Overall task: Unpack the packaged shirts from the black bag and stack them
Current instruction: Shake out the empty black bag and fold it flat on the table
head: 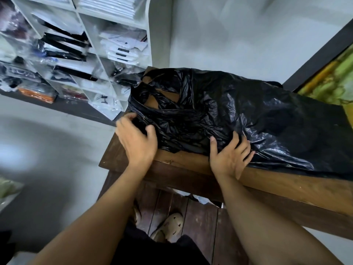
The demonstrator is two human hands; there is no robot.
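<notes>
Scuffed wooden table point(183, 161), crinkled glossy black bag point(248, 115)

Bare forearms point(107, 207), black garment point(152, 249), beige clog point(172, 224)

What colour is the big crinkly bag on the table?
The bag is shiny black, clearest in the head view.

The crumpled black plastic bag point(248, 115) lies on the brown wooden counter point(191, 165), stretching from the middle toward 3 o'clock, with its mouth at the 9 o'clock end. The left hand point(136, 140) grips that end near the counter's 9 o'clock corner. The right hand point(229, 157) rests spread on the bag's 6 o'clock edge. Behind the counter, at 10 to 11 o'clock, stands the white cubby shelf unit point(91, 31), with flat clear-wrapped shirt packs point(122, 48) stacked in its compartments. Below the counter at 6 o'clock, a beige sandal point(172, 224) stands on dark wooden boards point(202, 226).
</notes>
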